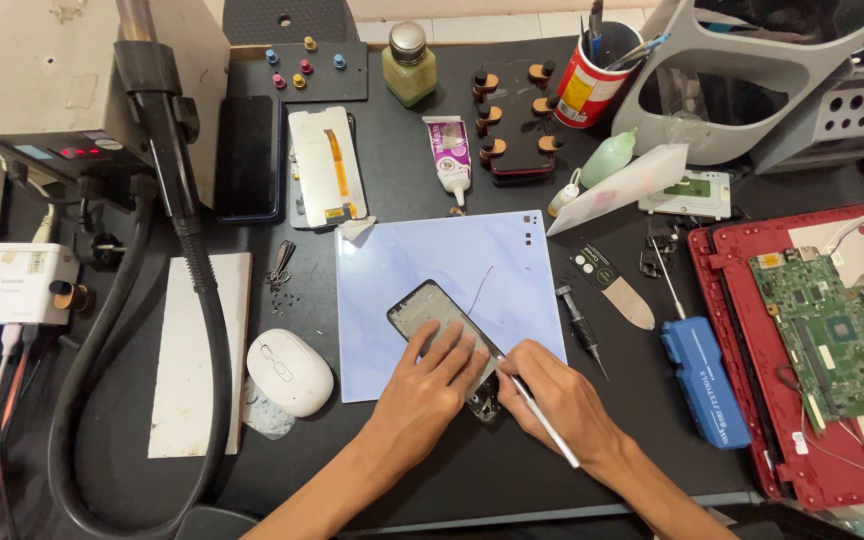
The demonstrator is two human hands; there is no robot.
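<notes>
Bench seen from above. The phone frame [439, 330] lies flat on the pale blue work mat [512, 270], angled, its near end poking over the mat's front edge onto the dark table [402, 180].

My left hand [430, 385] rests on the frame's near half, fingers spread and pressed flat to pin it down. My right hand [557, 398] pinches a thin metal pick [540, 415] pen-style; the tip sits at the frame's right edge, just beside the left fingertips.

Handling judgement: the frame looks thin, light and stiff but easy to bend or crack; smooth, so likely to skate on the mat unless held. Best purchase is flat pressure on the broad face or a grip along the long side rails, keeping off the camera end and any flex strips.

Around it: a white mouse [290, 372] left of the mat, a blue case [704, 380] and a screwdriver [582, 330] to the right, an opened red laptop [802, 350] with green board exposed at far right. Behind the mat lie a glue tube [450, 155], a red cup of tools [588, 85], and spare phone parts [327, 165]. A hot-air station [52, 90] with black hose stands at left.
</notes>
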